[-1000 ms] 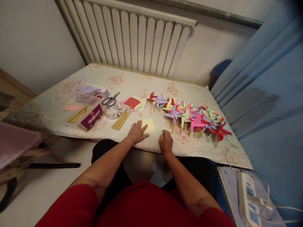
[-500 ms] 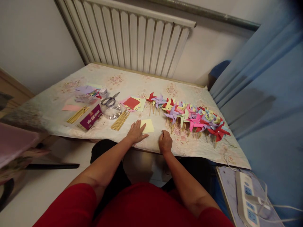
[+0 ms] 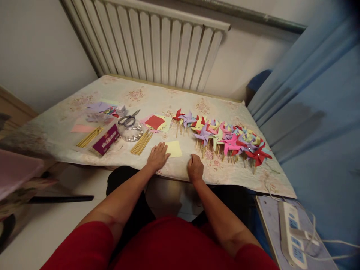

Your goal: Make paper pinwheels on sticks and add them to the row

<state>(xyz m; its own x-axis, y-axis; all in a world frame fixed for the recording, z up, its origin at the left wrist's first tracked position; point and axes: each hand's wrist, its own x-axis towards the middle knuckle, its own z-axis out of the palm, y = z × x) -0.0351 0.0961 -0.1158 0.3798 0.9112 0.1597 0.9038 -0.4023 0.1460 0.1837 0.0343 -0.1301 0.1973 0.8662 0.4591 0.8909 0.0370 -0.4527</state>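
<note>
My left hand [image 3: 158, 156] lies flat on the table with its fingers stretched out, at the left edge of a square of pale yellow paper [image 3: 174, 149]. The fingertips touch or slightly cover that edge. My right hand [image 3: 195, 167] rests on the cloth to the right of the paper, its fingers curled in; whatever may be inside is hidden. Beyond my left hand is a bundle of thin sticks [image 3: 141, 143]. Behind the yellow square sits a pile of coloured paper squares [image 3: 155, 122], a red one on top. Many paper pinwheels [image 3: 231, 143] crowd the table's right side.
Scissors [image 3: 128, 118] lie behind a round clear container of small shiny pieces [image 3: 132, 133]. A purple-fronted box [image 3: 105, 140] stands to the left, by more sticks [image 3: 89, 137] and pink paper [image 3: 81, 128]. A power strip [image 3: 292, 235] with cables is at the lower right.
My left hand has slid slightly left and its thumb has drawn in, showing more of the yellow paper's lower left. My right hand stays curled in nearly the same place.
</note>
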